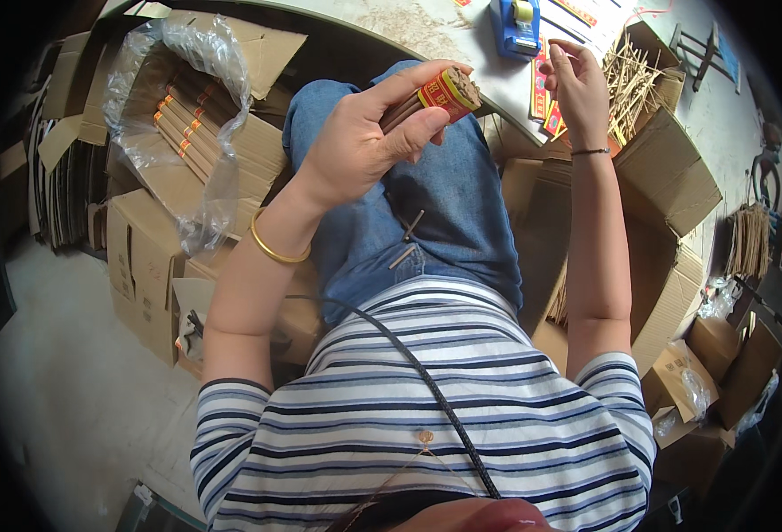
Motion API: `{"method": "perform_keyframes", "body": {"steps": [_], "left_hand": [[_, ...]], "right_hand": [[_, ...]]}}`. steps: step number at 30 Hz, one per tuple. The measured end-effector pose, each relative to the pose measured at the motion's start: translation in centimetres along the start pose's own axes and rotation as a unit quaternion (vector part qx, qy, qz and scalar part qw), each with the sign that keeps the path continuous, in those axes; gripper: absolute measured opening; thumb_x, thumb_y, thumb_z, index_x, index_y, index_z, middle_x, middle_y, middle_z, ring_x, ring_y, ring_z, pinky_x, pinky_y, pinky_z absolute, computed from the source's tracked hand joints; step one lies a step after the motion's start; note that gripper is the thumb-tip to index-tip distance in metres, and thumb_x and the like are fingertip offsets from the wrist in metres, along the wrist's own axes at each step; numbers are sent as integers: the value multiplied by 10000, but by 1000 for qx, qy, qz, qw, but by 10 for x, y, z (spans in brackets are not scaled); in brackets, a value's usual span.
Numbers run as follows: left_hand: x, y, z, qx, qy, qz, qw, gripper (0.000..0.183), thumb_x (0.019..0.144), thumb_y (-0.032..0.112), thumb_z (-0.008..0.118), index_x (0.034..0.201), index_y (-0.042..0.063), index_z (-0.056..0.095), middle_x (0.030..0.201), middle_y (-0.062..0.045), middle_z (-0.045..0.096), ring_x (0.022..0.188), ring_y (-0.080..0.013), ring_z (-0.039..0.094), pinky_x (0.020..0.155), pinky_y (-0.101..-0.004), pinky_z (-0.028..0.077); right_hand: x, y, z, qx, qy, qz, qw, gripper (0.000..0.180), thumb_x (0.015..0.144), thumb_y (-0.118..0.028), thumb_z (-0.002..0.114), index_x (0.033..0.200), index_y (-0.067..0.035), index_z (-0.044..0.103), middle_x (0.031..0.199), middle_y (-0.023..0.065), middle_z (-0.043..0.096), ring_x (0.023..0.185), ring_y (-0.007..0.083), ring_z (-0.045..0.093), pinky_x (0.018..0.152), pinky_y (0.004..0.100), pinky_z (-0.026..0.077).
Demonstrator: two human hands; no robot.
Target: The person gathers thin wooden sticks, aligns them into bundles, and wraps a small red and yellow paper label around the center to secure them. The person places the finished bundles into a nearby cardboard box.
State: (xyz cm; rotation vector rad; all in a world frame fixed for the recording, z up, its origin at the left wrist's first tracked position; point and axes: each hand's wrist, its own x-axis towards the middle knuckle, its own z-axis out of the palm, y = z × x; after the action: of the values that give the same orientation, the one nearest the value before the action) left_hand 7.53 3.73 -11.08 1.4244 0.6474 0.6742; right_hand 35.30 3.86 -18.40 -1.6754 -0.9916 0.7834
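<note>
My left hand (364, 136) is closed around a bundle of incense sticks (474, 93), with a red and yellow printed paper band (445, 94) around the end that faces away from me. Off to the right, my right hand (580, 90) is raised over the table's edge, its fingers bent; whether anything small is between them I cannot tell. Just left of that hand stands a blue tape dispenser (517, 30) with a yellowish roll. Red printed paper labels (538, 90) lie beneath and beside my right fingers. Two short broken stick pieces (402, 257) rest on my jeans.
At the left, a cardboard box (258, 149) lined with clear plastic (215, 50) holds banded incense bundles (195, 126). Loose thin sticks (630, 80) fill a box at the right, beside open cardboard flaps (667, 169). A dark cable (424, 372) crosses my striped shirt.
</note>
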Motion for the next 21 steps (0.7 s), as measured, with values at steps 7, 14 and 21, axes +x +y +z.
{"method": "perform_keyframes", "body": {"steps": [7, 14, 21], "left_hand": [[1, -2, -7, 12, -11, -20, 1000, 463, 985, 299, 595, 1378, 59, 543, 966, -18, 639, 770, -50, 568, 599, -175, 463], [1, -8, -6, -20, -2, 3, 1000, 475, 973, 289, 631, 1389, 76, 544, 795, -8, 643, 643, -30, 517, 578, -183, 451], [-1, -6, -6, -10, 1, 5, 1000, 455, 977, 297, 624, 1381, 99, 558, 788, -5, 636, 652, -27, 523, 585, -183, 455]], "right_hand": [[60, 23, -20, 108, -161, 248, 949, 298, 952, -312, 652, 1130, -75, 637, 840, 5, 652, 669, 36, 599, 542, 139, 455], [50, 18, -11, 158, -157, 248, 943, 221, 957, -152, 618, 1086, 27, 628, 962, 115, 682, 907, 155, 693, 714, 198, 564], [34, 30, 0, 252, -137, 187, 939, 206, 969, -59, 554, 993, 142, 595, 1003, 181, 665, 973, 264, 685, 902, 299, 568]]}}
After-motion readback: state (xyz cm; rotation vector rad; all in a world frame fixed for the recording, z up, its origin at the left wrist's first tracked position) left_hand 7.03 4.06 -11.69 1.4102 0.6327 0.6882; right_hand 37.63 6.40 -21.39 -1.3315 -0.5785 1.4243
